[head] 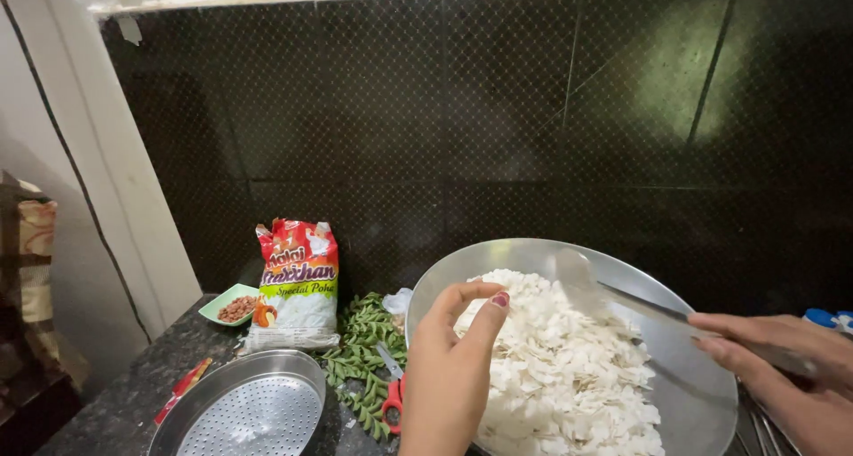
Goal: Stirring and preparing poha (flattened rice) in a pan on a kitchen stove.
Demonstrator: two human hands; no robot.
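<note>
A wide steel pan (662, 389) on the right holds a heap of white flattened rice flakes (560, 367). My left hand (453, 367) hovers over the pan's near left rim, thumb and fingers pinched together above the flakes; whether it holds any flakes I cannot tell. My right hand (782, 376) at the right edge grips the handle of a steel spatula (613, 296), whose blade rests at the far side of the flake heap.
A red and white packet of flakes (298, 283) stands on the dark stone counter (133, 385). Beside it are a small green bowl of peanuts (233, 305), green curry leaves (360, 358), red-handled scissors (392, 394) and a perforated steel strainer plate (249, 412). Dark wall tiles rise behind.
</note>
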